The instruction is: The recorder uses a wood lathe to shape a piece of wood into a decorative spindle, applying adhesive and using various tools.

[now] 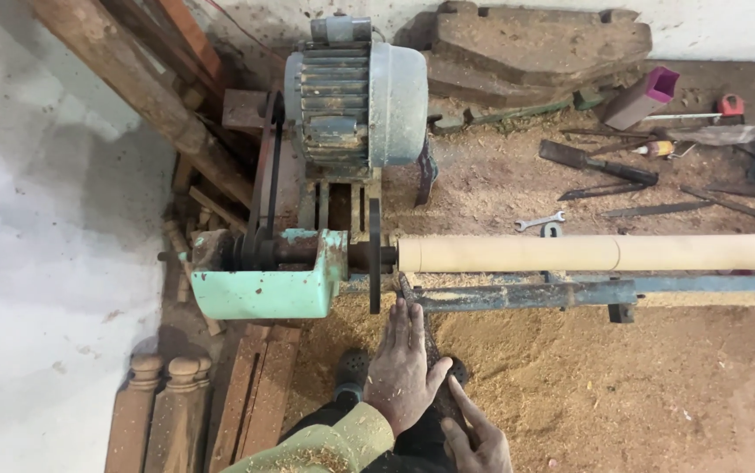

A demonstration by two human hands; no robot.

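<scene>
My left hand (402,372) lies flat, palm down, at about 6 o'clock in view, its fingers (402,320) stretched out close together and pointing toward 12 o'clock. Beneath it runs a long dark tool (434,355), most likely a turning chisel; the hand presses on it without curling round it, and the tip reaches up to the blue-grey rail (517,296) of the lathe. My right hand (480,438) sits lower, at about 5 o'clock, partly cut by the frame edge; its thumb and forefinger stand apart, touching the near end of the same tool, though whether they truly grip it I cannot tell.

Just past my fingertips, toward 12 o'clock, a pale round wooden spindle (596,252) lies level on the lathe and runs off toward 3 o'clock. Its left end meets the dark faceplate (375,256) on the green headstock (268,280), at about 9 o'clock of my left hand. Behind that, at 12 o'clock, sits the grey electric motor (355,92). Sawdust (588,377) covers the floor around my hands. Well apart at 2 o'clock lie a spanner (538,221) and dark chisels (596,162). At 8 o'clock stand turned wooden balusters (158,412).
</scene>
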